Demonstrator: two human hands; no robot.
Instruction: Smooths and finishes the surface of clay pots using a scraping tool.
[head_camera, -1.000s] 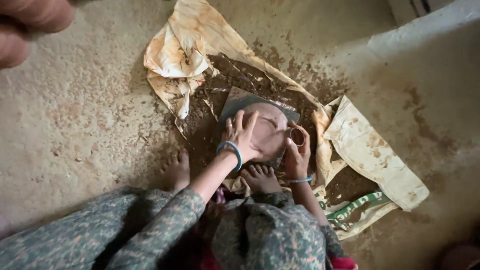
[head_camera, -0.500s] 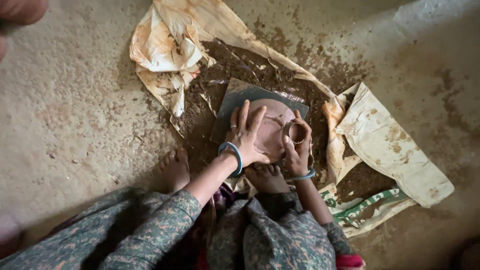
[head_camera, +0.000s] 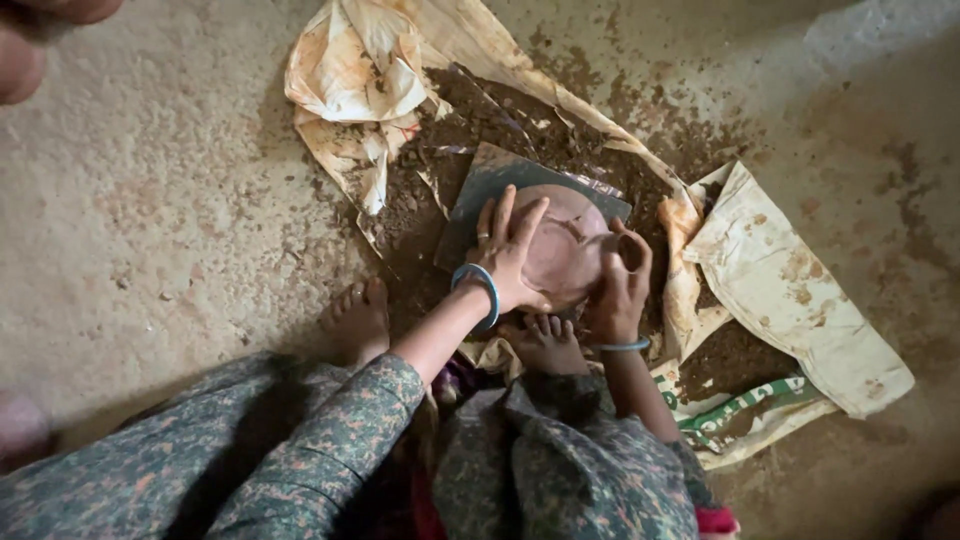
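On the earthen floor (head_camera: 170, 200), near the middle of the view, a stained, crumpled sack (head_camera: 780, 290) lies spread out, with loose brown soil (head_camera: 500, 120) heaped over its centre. A dark flat slab (head_camera: 480, 190) rests on that soil, and a round, pale reddish clay form (head_camera: 560, 250) sits on the slab, toward its right edge.

The left hand (head_camera: 505, 255) lies flat on the left side of the clay form, fingers spread and pressed to its surface, grasping nothing; a blue bangle (head_camera: 482, 290) circles the wrist, and a ring shows on one finger. The right hand (head_camera: 620, 285) is curled against the right rim of the clay form, thumb and fingers bent around its edge and pinching the clay there; a thin blue bangle (head_camera: 622, 346) sits on that wrist too.

Two bare feet show close by: one foot (head_camera: 358, 318) rests on the floor beside the sack's left edge, the other foot (head_camera: 545, 340) is tucked just below the clay form, between the two wrists. Patterned grey-green sleeves and clothing (head_camera: 330, 450) fill the bottom of the view. At the sack's lower right corner a green-printed strip (head_camera: 745, 410) shows. Blurred fingertips (head_camera: 30, 40) intrude at the top left corner, whose they are I cannot tell.
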